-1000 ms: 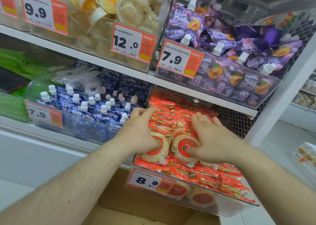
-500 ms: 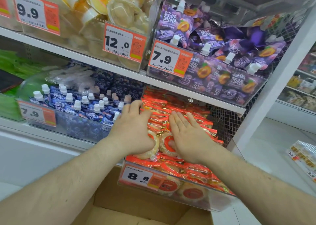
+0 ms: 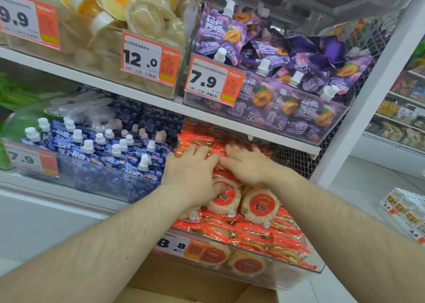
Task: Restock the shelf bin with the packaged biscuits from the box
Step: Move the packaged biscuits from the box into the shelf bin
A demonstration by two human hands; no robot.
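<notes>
Both hands, left (image 3: 190, 167) and right (image 3: 247, 164), lay flat and open on the biscuits (image 3: 259, 205), gripping nothing; best pressed evenly toward twelve o'clock, deep into the bin (image 3: 305, 272).

Red-orange biscuits (image 3: 259, 205) with red round labels, purple pouches (image 3: 299, 77), blue pouches (image 3: 110, 155) white-capped, orange-white tags (image 3: 150, 58), brown box (image 3: 184, 289)

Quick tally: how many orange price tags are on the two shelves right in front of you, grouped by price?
9.9 tag: 1
12.0 tag: 1
7.9: 2, upper 7.9 tag and lower 7.9 tag
8.8 tag: 1
Total: 5
</notes>
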